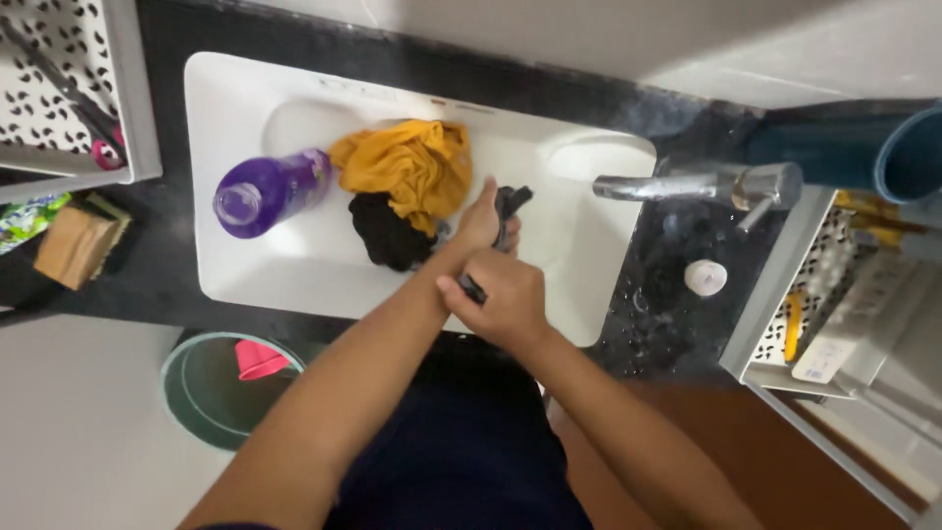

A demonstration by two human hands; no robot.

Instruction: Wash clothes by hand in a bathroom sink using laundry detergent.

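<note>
Both hands (pixel 496 265) wring dark cloth (pixel 510 203) — over sink (pixel 579 236)

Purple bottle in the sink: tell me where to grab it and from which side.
Grip the purple bottle around its mid-body, coming down from above. It lies on its side in the white sink, its round end toward the sink's left wall, with the yellow cloth against its other end, so only the barrel is free.

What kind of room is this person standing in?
Most likely a home bathroom or wash area: a white sink set in a dark counter, a chrome tap, and both hands wringing a dark cloth beside a yellow garment.
</note>
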